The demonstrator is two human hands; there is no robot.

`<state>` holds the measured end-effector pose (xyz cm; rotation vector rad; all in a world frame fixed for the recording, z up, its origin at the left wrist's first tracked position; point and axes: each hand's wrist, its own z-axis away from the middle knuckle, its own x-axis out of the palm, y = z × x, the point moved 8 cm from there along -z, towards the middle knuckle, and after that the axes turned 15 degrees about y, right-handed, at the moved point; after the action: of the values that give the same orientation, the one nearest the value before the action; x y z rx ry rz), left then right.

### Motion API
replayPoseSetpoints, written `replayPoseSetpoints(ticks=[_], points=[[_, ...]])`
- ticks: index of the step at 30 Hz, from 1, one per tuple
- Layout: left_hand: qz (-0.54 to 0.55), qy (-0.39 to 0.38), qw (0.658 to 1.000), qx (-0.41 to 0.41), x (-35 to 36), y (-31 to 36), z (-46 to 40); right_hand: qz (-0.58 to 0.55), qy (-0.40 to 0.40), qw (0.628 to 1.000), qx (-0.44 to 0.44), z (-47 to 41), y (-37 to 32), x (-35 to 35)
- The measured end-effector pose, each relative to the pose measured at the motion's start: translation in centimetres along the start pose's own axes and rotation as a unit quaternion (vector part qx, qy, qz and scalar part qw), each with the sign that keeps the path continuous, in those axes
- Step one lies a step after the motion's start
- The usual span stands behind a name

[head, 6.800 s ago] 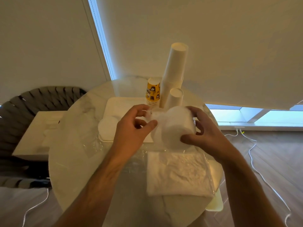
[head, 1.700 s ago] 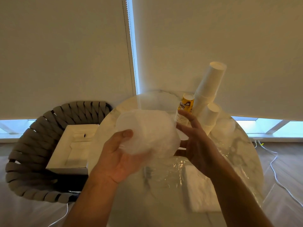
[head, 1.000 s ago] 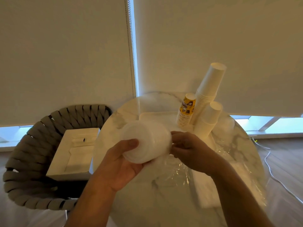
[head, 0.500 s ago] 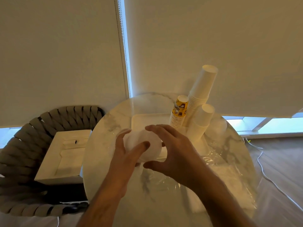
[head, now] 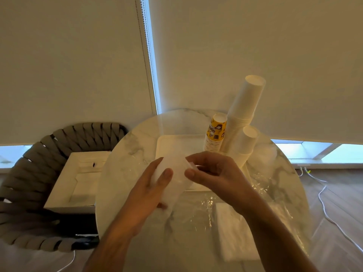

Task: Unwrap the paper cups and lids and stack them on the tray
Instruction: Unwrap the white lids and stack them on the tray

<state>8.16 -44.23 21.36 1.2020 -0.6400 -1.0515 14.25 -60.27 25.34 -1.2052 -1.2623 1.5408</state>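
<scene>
Head: lid stack [head: 174, 173] above tray edge [head: 163, 142]

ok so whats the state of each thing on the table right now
left hand: holds the white lid stack
right hand: pinches a lid at the stack's top
white lid stack: held over the tray
white rectangular tray: flat on the table
tall white paper cup stack: inverted, leaning
yellow printed cup stack: inverted

Dim, warm indoor light — daylight is admitted only through narrow gaps.

A bright slit is seen above the fingers [head: 167, 173], glare on plastic film [head: 204, 211] below them; hands are softly blurred, and straight lines are bowed toward the edges.
</scene>
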Motion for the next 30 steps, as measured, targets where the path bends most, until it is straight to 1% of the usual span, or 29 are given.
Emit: replayPoseSetpoints(ticks=[2, 4, 6, 7, 8, 9, 10, 11, 12, 13, 15, 18, 19, 21, 24, 26, 28, 29, 30], points=[[0.032, -0.003, 0.999, -0.029, 0.2, -0.6, -0.3, -0.081, -0.012, 0.996, 0.026, -0.3, 0.4, -0.2], [0.048, 0.002, 0.998, -0.044, 0.3, -1.2, -0.7, -0.133, -0.036, 0.990, 0.039, -0.6, 0.8, -0.1], [0.051, 0.012, 0.998, -0.041, 0.4, -1.5, -1.1, -0.159, -0.037, 0.986, 0.043, -1.3, 1.6, -0.4], [0.056, 0.021, 0.997, -0.042, 0.3, -1.7, -1.2, -0.153, -0.014, 0.987, 0.045, -2.1, 2.5, -1.1], [0.066, 0.030, 0.996, -0.047, 0.2, -1.8, -1.3, -0.117, 0.028, 0.992, 0.043, -3.0, 3.7, -2.1], [0.081, 0.040, 0.994, -0.053, -0.1, -1.9, -1.3, -0.047, 0.084, 0.995, 0.040, -4.0, 5.3, -3.4], [0.096, 0.050, 0.993, -0.056, -0.4, -2.0, -1.4, 0.040, 0.140, 0.989, 0.036, -4.9, 7.0, -4.8], [0.110, 0.059, 0.991, -0.057, -0.8, -2.1, -1.3, 0.124, 0.183, 0.975, 0.030, -5.7, 8.7, -6.0], [0.122, 0.067, 0.989, -0.058, -1.1, -2.3, -1.3, 0.195, 0.208, 0.958, 0.025, -6.3, 10.7, -6.8], [0.133, 0.074, 0.987, -0.060, -1.4, -2.4, -1.2, 0.253, 0.214, 0.943, 0.021, -6.8, 12.7, -7.1], [0.153, 0.084, 0.983, -0.061, -1.8, -2.7, -1.0, 0.348, 0.182, 0.919, 0.031, -7.5, 16.9, -6.8], [0.157, 0.092, 0.982, -0.056, -2.1, -3.0, -0.6, 0.469, 0.094, 0.875, 0.069, -7.3, 21.6, -5.6], [0.157, 0.093, 0.982, -0.054, -2.1, -3.0, -0.5, 0.497, 0.066, 0.862, 0.076, -7.1, 22.5, -5.3], [0.156, 0.090, 0.982, -0.054, -2.2, -3.0, -0.3, 0.515, 0.039, 0.852, 0.083, -6.7, 23.4, -5.1], [0.154, 0.097, 0.982, -0.053, -2.1, -3.3, -0.1, 0.516, 0.038, 0.851, 0.091, -6.7, 22.5, -5.5], [0.147, 0.101, 0.983, -0.048, -1.9, -3.3, -0.1, 0.489, 0.079, 0.866, 0.067, -6.7, 19.8, -6.3], [0.138, 0.104, 0.984, -0.046, -1.4, -3.4, 0.0, 0.397, 0.131, 0.908, 0.019, -6.4, 15.1, -6.6], [0.133, 0.106, 0.984, -0.042, -1.1, -3.3, 0.1, 0.328, 0.148, 0.933, 0.003, -5.8, 12.4, -6.6], [0.125, 0.108, 0.985, -0.037, -0.8, -3.2, 0.2, 0.258, 0.149, 0.954, -0.005, -5.1, 9.9, -6.4]])
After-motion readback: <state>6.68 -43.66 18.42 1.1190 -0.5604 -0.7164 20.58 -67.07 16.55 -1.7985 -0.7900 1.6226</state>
